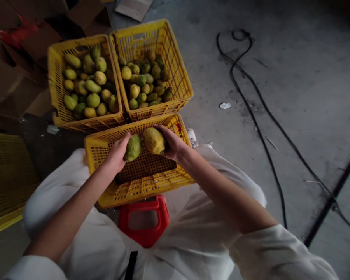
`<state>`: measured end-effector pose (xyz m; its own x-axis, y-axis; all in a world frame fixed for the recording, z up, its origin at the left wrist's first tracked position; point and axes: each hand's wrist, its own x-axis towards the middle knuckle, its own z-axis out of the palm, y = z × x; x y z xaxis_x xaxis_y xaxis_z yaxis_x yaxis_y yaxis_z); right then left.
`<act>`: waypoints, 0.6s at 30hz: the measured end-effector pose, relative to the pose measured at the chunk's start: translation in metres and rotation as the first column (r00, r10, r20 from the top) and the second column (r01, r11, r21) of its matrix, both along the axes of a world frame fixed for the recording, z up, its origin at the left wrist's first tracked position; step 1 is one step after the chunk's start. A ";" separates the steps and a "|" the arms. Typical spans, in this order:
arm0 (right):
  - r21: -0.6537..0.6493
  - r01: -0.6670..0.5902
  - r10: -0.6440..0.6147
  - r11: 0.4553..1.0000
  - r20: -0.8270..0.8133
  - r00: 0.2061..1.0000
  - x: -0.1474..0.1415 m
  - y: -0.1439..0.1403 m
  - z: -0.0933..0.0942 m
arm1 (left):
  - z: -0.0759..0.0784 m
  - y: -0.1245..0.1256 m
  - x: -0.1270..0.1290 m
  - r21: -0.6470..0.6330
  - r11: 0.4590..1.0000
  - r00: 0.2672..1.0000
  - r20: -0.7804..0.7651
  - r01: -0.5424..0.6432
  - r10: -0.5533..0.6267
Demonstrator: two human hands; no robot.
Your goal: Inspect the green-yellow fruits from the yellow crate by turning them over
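My left hand is closed round the side of a green papaya. A larger, yellowish papaya is in my right hand, its fingers partly hidden behind the fruit. Both fruits are held a short way apart over a yellow plastic crate between my knees. This crate's lattice floor shows bare beneath my hands.
Two more yellow crates, the left one and the right one, stand beyond, holding many green and yellow fruits. Another yellow crate is at far left, below cardboard boxes. A red plastic frame lies between my legs. Black cable crosses the concrete floor.
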<state>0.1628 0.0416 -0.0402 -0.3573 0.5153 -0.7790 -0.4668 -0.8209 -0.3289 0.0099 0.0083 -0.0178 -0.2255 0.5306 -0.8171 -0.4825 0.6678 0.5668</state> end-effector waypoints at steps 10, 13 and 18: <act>0.124 0.032 -0.024 0.992 -0.071 0.997 -0.004 0.002 0.012 | 0.000 0.003 -0.009 0.040 0.999 0.980 0.201 0.009 -0.017; 0.068 0.065 -0.062 0.996 -0.038 0.997 -0.003 -0.001 0.010 | 0.002 0.003 -0.007 0.036 0.999 0.989 0.144 -0.038 0.033; 0.109 0.040 -0.035 0.993 -0.054 0.998 -0.001 -0.003 -0.002 | 0.008 0.009 -0.003 0.004 0.997 0.989 0.124 -0.079 0.078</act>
